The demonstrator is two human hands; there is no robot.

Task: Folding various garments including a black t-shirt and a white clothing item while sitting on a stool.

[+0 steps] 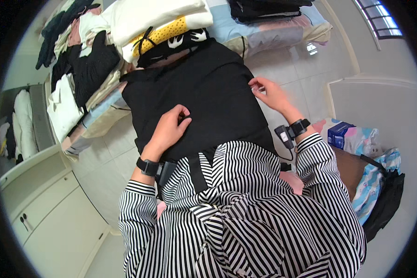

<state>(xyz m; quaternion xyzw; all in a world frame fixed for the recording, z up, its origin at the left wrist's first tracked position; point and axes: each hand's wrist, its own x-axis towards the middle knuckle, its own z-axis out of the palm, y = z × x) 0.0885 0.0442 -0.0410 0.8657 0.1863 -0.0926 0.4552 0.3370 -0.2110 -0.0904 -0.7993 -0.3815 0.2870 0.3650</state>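
Observation:
A black garment (201, 93) lies spread out before me, over my lap and up to a stack of folded clothes. My left hand (172, 127) rests on its left middle part, fingers curled, and seems to pinch a bit of the cloth; the fingertips are partly hidden. At the garment's right edge is my right hand (269, 93), thumb and fingers bent close to the cloth; whether they grip it does not show. Beyond the garment, the stack has white folded cloth (156, 21) on top, a yellow dotted piece (163, 34) and a black piece with white hand prints (191, 38).
Behind lies a bed with a pastel cover (274, 38), bearing a pile of black clothes (267, 10). Black knitwear (93, 69) and a white collared garment (64, 104) lie at left. A white cabinet (55, 208) stands lower left; packages (354, 137) and a black bag (385, 201) lie right.

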